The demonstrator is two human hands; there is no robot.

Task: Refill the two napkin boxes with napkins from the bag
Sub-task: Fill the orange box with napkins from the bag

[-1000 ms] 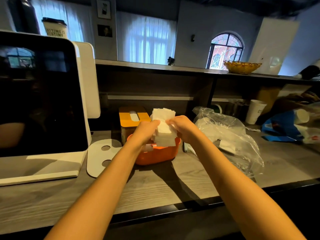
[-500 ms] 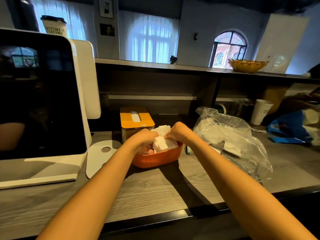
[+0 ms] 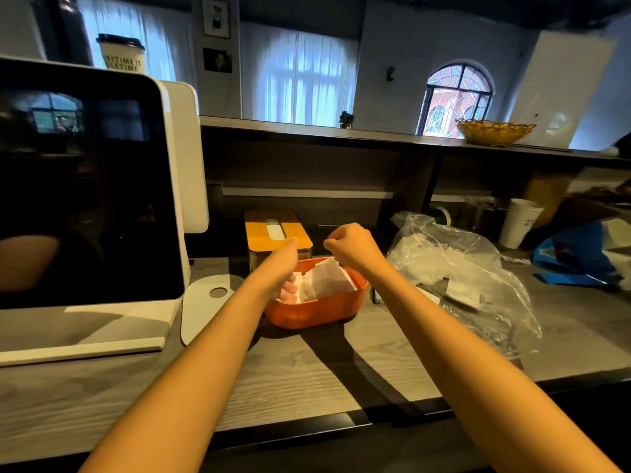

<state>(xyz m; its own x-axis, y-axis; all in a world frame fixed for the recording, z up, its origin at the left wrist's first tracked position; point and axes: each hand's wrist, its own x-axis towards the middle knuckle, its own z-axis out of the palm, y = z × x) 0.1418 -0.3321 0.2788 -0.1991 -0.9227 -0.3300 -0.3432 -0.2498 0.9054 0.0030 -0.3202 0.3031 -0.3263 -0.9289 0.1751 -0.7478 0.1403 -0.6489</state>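
Fingers of the left hand reached down into the orange napkin box, touching the white napkins that lay tilted inside it, though whether they gripped the stack could not be told. The right hand hovered just above the box, fingers curled and holding nothing. The clear plastic bag lay on the counter to the right, and the yellow-lidded napkin box stood just behind.

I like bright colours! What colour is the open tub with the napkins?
Orange plastic tub, seen in the head view.
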